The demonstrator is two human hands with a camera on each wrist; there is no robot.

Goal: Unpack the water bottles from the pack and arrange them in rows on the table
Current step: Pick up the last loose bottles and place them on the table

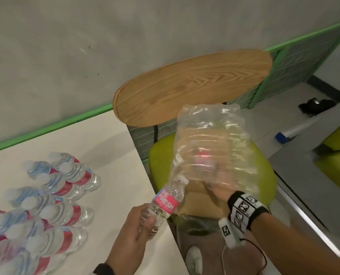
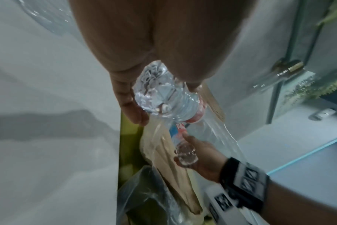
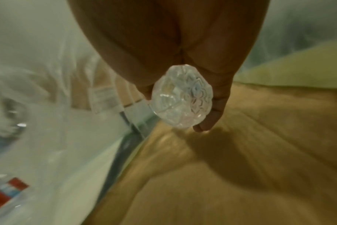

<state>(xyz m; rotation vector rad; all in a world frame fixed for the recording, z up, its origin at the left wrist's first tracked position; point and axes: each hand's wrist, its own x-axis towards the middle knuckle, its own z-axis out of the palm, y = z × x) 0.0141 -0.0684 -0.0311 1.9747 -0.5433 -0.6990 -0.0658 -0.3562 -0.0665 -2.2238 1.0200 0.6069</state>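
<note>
My left hand point(image 1: 143, 225) grips the base of a clear water bottle point(image 1: 166, 201) with a pink label. The bottle is tilted, and its top end is still inside the crumpled clear plastic pack wrap point(image 1: 210, 139). In the left wrist view the same bottle point(image 2: 164, 97) sits in my left palm. My right hand point(image 1: 218, 192) reaches into the wrap over the chair and holds a second bottle point(image 3: 183, 97) by its base, also seen in the left wrist view as a bottle base point(image 2: 185, 155). Several bottles point(image 1: 62, 195) stand in rows on the white table point(image 1: 115, 151) at the left.
A chair with a wooden back point(image 1: 193, 86) and a lime green seat point(image 1: 264, 175) stands against the table's right edge. A brown paper sheet point(image 1: 196, 201) lies on the seat under the wrap. A grey wall with green trim point(image 1: 46, 128) borders the table's far side.
</note>
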